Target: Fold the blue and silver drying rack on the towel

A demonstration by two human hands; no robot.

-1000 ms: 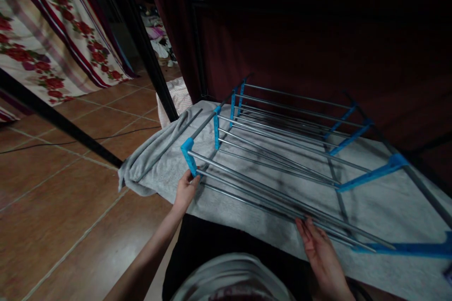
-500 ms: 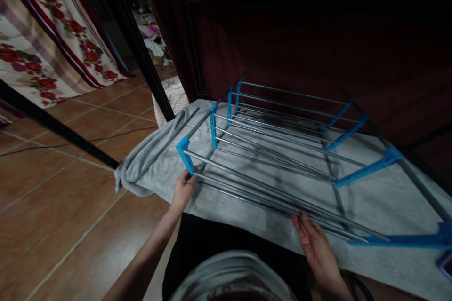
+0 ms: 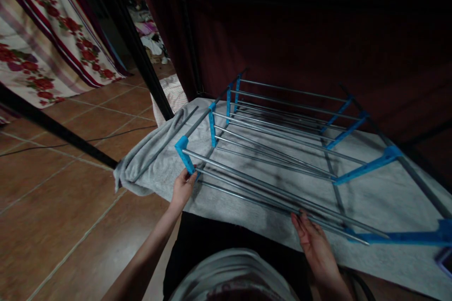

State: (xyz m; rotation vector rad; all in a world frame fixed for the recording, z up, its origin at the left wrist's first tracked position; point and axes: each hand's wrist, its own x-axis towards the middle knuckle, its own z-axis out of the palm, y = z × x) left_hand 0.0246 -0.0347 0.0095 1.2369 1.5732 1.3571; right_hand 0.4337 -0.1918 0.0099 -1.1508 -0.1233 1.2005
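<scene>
A rack of grey metal rods (image 3: 261, 186) joined by blue plastic brackets lies on a grey blanket (image 3: 240, 202). My left hand (image 3: 183, 186) pinches the lower end of the nearest left blue bracket (image 3: 185, 155), where a rod meets it. Under the near rods, toward the right, my right hand (image 3: 312, 240) has its palm turned up; its fingertips touch a rod and the fingers are only slightly bent. The near rods end close to the long blue bracket (image 3: 406, 238) at the lower right. Two rods cross at a slant in the rack's middle.
Black metal posts (image 3: 141, 56) stand at the left, beside the tiled floor (image 3: 70, 207). A floral curtain (image 3: 45, 33) hangs at the upper left, a dark red one (image 3: 282, 47) behind the rack. A dark phone-like object (image 3: 444, 259) lies at the right edge.
The near left bracket and its rods have shifted very slightly, and the lower rods now look a little farther apart. Both hands stay in nearly the same places.
</scene>
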